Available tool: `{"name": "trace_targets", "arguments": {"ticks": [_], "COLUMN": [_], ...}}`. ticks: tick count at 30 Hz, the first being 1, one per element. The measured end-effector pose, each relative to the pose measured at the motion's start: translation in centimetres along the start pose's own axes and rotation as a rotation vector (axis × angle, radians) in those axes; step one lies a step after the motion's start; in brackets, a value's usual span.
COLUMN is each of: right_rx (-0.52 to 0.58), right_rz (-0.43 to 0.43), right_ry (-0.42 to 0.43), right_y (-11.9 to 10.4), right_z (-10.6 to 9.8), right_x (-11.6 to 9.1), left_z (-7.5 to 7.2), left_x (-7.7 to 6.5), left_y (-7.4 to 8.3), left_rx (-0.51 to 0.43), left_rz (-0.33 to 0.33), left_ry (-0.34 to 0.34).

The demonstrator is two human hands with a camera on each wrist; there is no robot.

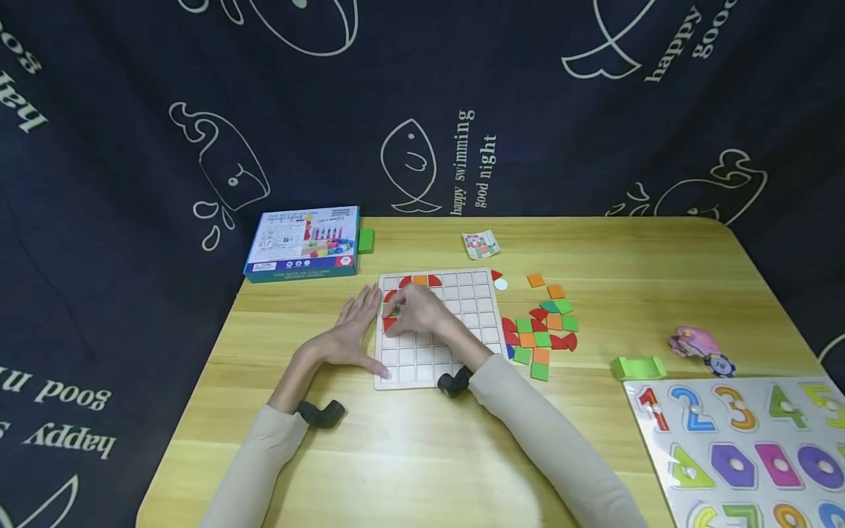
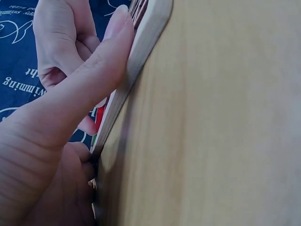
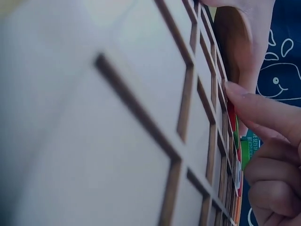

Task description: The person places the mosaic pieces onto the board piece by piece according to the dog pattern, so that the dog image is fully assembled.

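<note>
A white grid board lies on the table, with red, orange and green pieces in cells along its far and left edges. My left hand is spread at the board's left side, its thumb against the near-left corner. In the left wrist view that thumb lies along the board's edge. Over the left column, my right hand has thumb and index finger at either side of a red piece, low at the board. The right wrist view shows its other fingers curled; the piece is mostly hidden there.
Loose coloured pieces lie right of the board, near a white disc. A small pattern card sits behind. A boxed set stands far left. At right are a number puzzle, a green block and a pink toy.
</note>
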State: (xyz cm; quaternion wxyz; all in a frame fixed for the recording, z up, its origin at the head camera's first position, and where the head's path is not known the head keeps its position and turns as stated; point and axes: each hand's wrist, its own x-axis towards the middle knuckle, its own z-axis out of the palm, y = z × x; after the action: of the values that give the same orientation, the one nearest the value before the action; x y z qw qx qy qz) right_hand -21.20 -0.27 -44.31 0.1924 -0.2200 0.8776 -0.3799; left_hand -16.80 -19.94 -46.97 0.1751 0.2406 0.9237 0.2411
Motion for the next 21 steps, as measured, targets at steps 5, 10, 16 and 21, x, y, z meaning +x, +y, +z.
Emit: {"name": "trace_targets", "arguments": {"ticks": [5,10,16,21], "right_rx": [0.034,0.075,0.089,0.114], "right_rz": [0.009,0.065,0.055,0.010], "right_ry": [0.026,0.060,0.056,0.013], "right_y": [0.19,0.14,0.30,0.47], "right_z": [0.05,0.24,0.32,0.03], "right_x": [-0.04,-0.08,-0.11,-0.14], "left_z": [0.09,0.17,0.14,0.02], "left_x": [0.13,0.22,0.16,0.11], "left_y": [-0.06,-0.10,0.08,0.10], "left_rx": [0.005,0.000,-0.005,-0.008], "left_rz": [-0.004,0.000,0.002,0.003], "left_ry": [-0.005,-0.002,-0.005,-0.003]}}
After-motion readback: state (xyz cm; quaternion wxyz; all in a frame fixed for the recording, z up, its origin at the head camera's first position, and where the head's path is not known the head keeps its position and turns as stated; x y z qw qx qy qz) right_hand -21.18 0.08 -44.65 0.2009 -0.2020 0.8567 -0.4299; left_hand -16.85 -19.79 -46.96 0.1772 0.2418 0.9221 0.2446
